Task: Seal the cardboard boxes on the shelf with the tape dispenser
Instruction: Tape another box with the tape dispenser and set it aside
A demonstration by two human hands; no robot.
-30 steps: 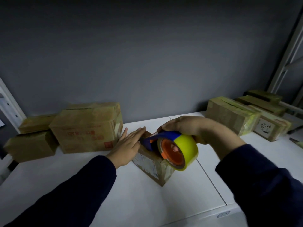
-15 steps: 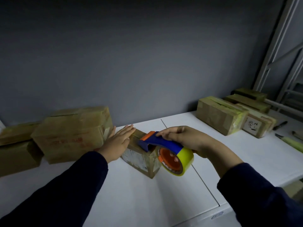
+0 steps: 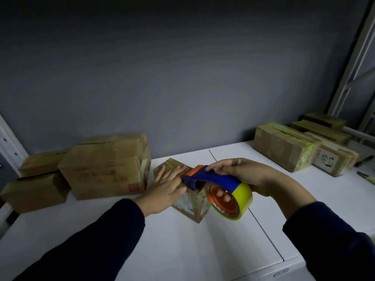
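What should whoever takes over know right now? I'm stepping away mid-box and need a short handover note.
Left hand flat on the small box, pressing it down on the shelf.
Right hand grips the tape dispenser, its nose on the box top.
Done: dispenser placed on this box; tape laid so far unclear.
Left: finish and cut this strip, then check the large box at left.

One wide-angle view is supplied, taken from head height and directed forward and down onto the white shelf (image 3: 203, 250). The shelf surface is seen at close range. The left hand (image 3: 166, 189) and right hand (image 3: 249, 175) are framed at centre, with both sleeves (image 3: 91, 240) entering from the near corners. The far upper half is filled by the grey wall (image 3: 182, 67).
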